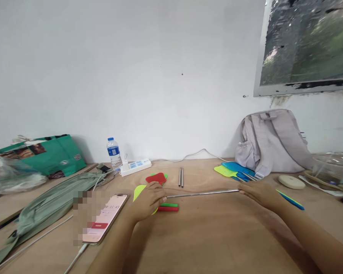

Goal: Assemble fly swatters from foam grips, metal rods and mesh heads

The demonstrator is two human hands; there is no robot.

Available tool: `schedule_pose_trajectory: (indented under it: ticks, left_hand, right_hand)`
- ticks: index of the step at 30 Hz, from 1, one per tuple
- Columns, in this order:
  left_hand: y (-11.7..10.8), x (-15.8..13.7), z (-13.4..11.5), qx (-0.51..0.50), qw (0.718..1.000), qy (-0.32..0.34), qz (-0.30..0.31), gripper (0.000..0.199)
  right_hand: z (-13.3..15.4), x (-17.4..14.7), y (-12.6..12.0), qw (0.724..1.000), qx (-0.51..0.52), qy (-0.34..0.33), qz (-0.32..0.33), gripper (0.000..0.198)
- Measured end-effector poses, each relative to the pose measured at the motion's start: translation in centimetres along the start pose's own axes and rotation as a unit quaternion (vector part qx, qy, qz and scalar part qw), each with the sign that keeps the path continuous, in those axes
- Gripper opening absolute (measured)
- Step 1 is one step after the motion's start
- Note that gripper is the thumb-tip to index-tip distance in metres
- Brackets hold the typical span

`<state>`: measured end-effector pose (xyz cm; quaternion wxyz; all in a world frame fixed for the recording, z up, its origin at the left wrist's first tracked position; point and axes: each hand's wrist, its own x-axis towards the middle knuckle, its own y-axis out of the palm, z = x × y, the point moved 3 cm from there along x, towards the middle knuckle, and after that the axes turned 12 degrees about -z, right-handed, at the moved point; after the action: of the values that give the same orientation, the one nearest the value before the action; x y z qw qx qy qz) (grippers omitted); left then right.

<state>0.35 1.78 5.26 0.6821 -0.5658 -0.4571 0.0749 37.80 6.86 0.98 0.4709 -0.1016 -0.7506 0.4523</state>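
Observation:
A thin, shiny telescopic metal rod stretches level across the table between my hands. The fingers of my left hand are closed round its left end, and a yellow-green mesh fly swatter head shows from behind that hand. My right hand pinches the opposite end with the fingertips. Beside my left hand lie a green handle and a red handle. Two short metal tubes rest side by side beyond the rod. A red swatter head lies over a green one behind my left hand.
Blue swatter heads and a yellow one lie before a grey backpack. Blue and yellow handles lie past my right hand. At left are a phone, a green bag strap, a power strip and a bottle.

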Motion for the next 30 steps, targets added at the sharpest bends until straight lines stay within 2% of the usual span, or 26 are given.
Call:
schedule_pose_trajectory:
  ticks: [10,16,21,23,26,28,30]
  left_hand:
    - [0.6,-0.3,0.7,-0.021,1.000,-0.003,0.003,0.029]
    - [0.4,-0.2,0.3,-0.009,1.000,-0.001,-0.007,0.028]
    - [0.7,-0.8,1.3,0.058,0.998,-0.009,-0.031,0.025]
    - [1.1,-1.2,2.3,0.084,0.992,-0.041,-0.080,0.027]
    - [1.4,-1.8,4.2,0.088,0.960,-0.149,-0.219,0.046]
    - [1.4,-2.2,5.3,0.041,0.912,-0.234,-0.333,0.058]
    - [1.6,-2.6,6.2,-0.068,0.844,-0.316,-0.427,0.063]
  right_hand:
    - [-1.5,-1.2,-1.3,0.993,-0.054,-0.082,-0.061,0.028]
    - [-1.7,-1.4,-1.0,0.998,-0.030,-0.047,-0.036,0.027]
    - [-1.7,-1.3,-0.3,0.999,-0.026,-0.006,-0.042,0.033]
    - [-1.9,-1.4,-0.1,0.998,-0.028,0.012,-0.050,0.035]
    - [-2.6,-1.7,-0.2,0.994,-0.055,0.046,-0.078,0.039]
    - [-3.0,-1.9,-0.3,0.990,-0.081,0.068,-0.096,0.041]
    - [-3.3,-2.1,-0.4,0.986,-0.099,0.081,-0.105,0.041]
